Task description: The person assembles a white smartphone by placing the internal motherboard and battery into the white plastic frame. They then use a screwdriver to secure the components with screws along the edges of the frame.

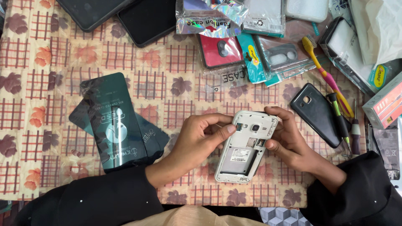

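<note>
Covering the table, a patterned cloth (54,54) carries dark flat packets (115,121) at left and a black back cover (317,114) at right. Between them, 2 hands grip a white phone (246,146) with its back open: the left hand (197,144) pinches its edge to steady it, and the right hand (293,140) curls around the other side.

A single view comes from a camera worn on the person's head, looking steeply down, almost straight onto the desk (50,125) with its patterned cloth. It sits close: the cloth fills nearly the whole frame, and only at the bottom edge does the near rim of the desk give way to the person's lap. The person's own dark sleeves enter from the lower left and lower right corners, so the view faces away from the body, with the far side of the desk at the top of the frame. The hands meet just right of centre. No second view shares the scene
</note>
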